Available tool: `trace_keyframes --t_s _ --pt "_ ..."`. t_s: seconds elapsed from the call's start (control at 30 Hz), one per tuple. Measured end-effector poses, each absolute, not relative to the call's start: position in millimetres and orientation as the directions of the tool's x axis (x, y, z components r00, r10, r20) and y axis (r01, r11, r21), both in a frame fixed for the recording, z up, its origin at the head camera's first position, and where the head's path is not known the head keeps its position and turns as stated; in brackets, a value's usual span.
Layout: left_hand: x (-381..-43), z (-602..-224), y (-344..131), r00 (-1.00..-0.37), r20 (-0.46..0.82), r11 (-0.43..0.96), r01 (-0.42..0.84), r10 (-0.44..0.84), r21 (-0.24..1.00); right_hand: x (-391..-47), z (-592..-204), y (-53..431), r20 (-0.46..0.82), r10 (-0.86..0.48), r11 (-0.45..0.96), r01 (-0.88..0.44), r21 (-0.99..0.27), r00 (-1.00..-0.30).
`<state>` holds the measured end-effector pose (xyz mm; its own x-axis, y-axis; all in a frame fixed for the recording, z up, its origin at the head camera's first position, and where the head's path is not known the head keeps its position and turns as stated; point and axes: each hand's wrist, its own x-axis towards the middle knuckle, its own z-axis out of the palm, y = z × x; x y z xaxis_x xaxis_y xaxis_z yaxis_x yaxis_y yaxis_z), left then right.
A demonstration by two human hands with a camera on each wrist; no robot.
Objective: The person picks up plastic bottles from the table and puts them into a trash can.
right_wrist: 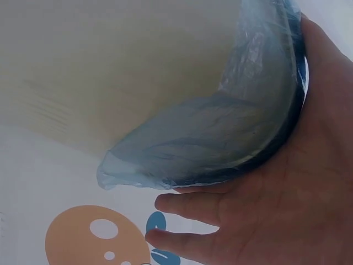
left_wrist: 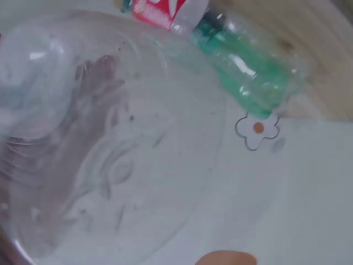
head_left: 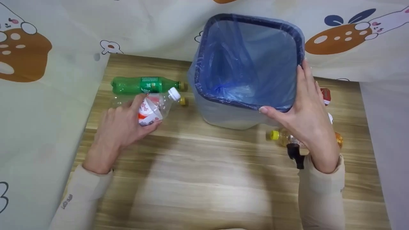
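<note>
My left hand [head_left: 118,124] grips a clear plastic bottle [head_left: 166,103] with a white cap and a white-and-red label, tilted with its cap up and to the right. Its large clear base fills much of the left wrist view. Behind it lie a green plastic bottle [head_left: 127,85] and a second clear bottle with a yellow cap [head_left: 182,101], mostly hidden by the hand. My right hand [head_left: 308,111] rests on the near right corner of a trash bin [head_left: 249,103] lined with a blue bag, fingers extended along the side and thumb at the front rim [right_wrist: 300,72].
Under my right forearm lies a bottle with a yellow cap [head_left: 274,135], partly hidden. A red item [head_left: 326,95] shows beyond the right hand. A black clip-like piece [head_left: 295,155] sits at the right wrist. Printed cloth [head_left: 153,28] hangs behind the wooden table [head_left: 204,179].
</note>
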<state>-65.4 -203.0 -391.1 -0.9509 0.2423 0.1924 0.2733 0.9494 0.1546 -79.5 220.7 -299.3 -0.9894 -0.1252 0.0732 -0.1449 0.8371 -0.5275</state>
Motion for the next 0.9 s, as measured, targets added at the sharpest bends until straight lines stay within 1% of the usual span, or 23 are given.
trace_keyframes --t_s 0.1,0.23,0.43,0.57,0.77,0.9 --pt "-67.5 -378.7 -201.7 -0.944 0.213 0.949 0.283 0.250 0.141 -79.7 -298.9 220.4 0.074 -0.123 0.835 -0.143 -0.532 -0.990" --pt "-74.2 -360.8 -198.5 -0.922 0.262 0.937 0.326 0.286 0.123 -81.3 -297.9 220.7 0.073 -0.129 0.836 -0.148 -0.529 -0.989" --pt "-93.5 -312.2 -192.5 -0.871 0.308 0.903 0.423 0.383 0.073 -82.3 -297.7 221.0 0.064 -0.123 0.839 -0.139 -0.525 -0.990" --pt "-100.9 -286.5 -187.2 -0.860 0.312 0.901 0.433 0.404 0.026 -81.5 -298.3 220.3 0.057 -0.119 0.840 -0.131 -0.527 -0.991" --pt "-101.8 -274.1 -179.8 -0.880 0.257 0.912 0.411 0.400 -0.011 -80.7 -297.9 220.2 0.046 -0.123 0.839 -0.129 -0.528 -0.991" --pt "-102.7 -272.0 -177.5 -0.865 0.268 0.900 0.434 0.425 -0.026 -79.9 -297.7 220.1 0.052 -0.126 0.836 -0.134 -0.532 -0.991"
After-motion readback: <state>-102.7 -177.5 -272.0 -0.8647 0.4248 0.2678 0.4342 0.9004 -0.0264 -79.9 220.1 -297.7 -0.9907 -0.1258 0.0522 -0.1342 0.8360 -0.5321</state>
